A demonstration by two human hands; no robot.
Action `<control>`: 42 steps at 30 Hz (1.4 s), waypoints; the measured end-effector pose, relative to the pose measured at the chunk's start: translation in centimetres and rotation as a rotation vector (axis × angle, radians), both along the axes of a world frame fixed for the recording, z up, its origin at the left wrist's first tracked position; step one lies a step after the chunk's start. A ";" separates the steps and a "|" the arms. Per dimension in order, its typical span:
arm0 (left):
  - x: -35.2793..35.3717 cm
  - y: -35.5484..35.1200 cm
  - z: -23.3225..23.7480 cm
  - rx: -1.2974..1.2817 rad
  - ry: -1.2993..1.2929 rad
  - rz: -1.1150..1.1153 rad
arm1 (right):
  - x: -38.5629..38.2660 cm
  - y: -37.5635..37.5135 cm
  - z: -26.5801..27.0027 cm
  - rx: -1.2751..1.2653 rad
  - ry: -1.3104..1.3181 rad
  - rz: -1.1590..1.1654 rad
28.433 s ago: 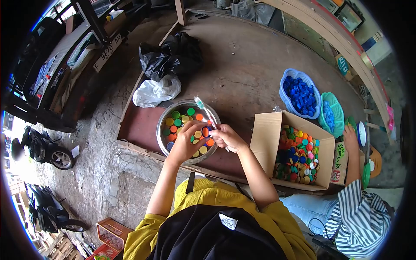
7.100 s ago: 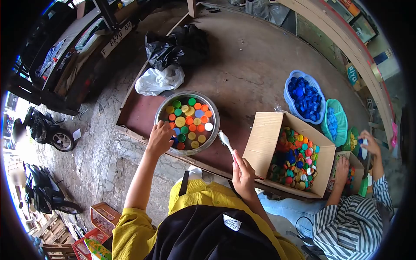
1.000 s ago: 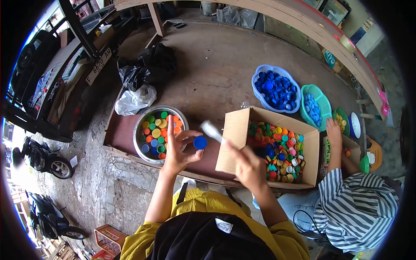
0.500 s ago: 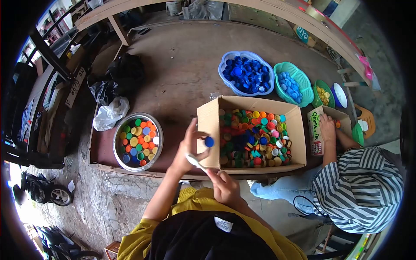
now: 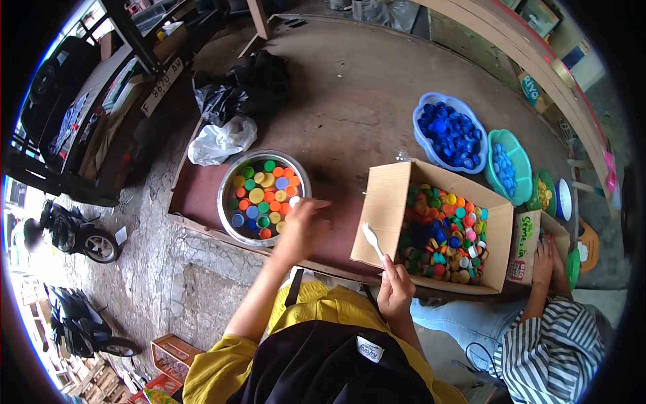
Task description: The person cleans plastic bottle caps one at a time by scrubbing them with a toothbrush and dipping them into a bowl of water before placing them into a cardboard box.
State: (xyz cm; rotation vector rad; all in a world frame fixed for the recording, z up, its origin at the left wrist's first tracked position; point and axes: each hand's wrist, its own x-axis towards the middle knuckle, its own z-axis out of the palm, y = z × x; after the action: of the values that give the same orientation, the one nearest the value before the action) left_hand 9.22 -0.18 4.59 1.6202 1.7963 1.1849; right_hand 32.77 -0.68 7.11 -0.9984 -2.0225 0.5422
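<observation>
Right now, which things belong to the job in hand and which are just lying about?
In use: left hand at the metal bowl, its coloured caps, right hand gripping the toothbrush, cardboard box.
Lying about: white plastic bag, black bag, motorbike.

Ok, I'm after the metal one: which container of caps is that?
The round bowl by the left hand, left of the cardboard box; the blue basket and teal basket are plastic.

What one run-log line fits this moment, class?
left hand: blurred, at rim of metal bowl | right hand: grips toothbrush, bristles up | cardboard box: holds mixed caps
</observation>
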 end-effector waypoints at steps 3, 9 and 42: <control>-7.9 -3.4 -1.5 -0.215 0.380 0.193 | -1.6 0.4 -0.1 -0.019 -0.034 0.056; -13.8 -5.8 -2.1 -0.422 0.623 -0.062 | -4.5 1.4 0.2 -0.058 -0.074 0.150; -14.4 0.4 6.8 -0.160 0.277 0.102 | -4.3 1.8 -0.9 -0.098 -0.067 0.277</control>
State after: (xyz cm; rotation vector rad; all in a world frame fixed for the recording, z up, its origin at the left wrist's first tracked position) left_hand -5.16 0.26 11.35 1.6815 2.1084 0.8635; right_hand 28.43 1.11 6.17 -0.8061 -2.2285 0.7695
